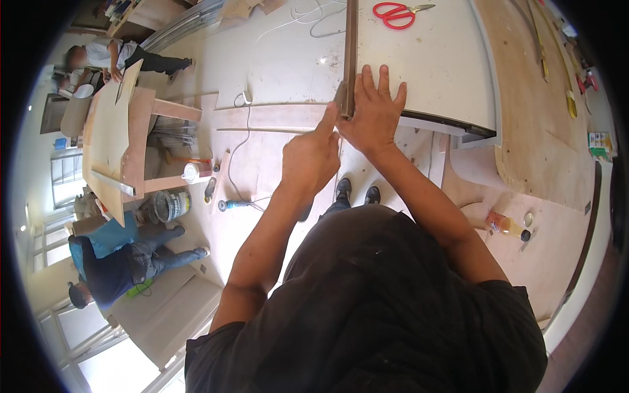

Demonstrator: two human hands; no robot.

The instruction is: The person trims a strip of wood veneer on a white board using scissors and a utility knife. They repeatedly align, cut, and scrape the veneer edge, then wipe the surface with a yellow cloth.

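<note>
Nearest is a black shirt [380, 301]. The right hand [375, 118] lies flat, fingers spread wide, on a white board [449, 72], its thumb side by the end of a long brown strip [351, 46], maybe to keep it still. The left hand [311, 160] curls, pointer finger straight toward the strip; I can't tell if it grips anything. Red-handled scissors [411, 9] lie beyond, perhaps for easy reach.
</note>
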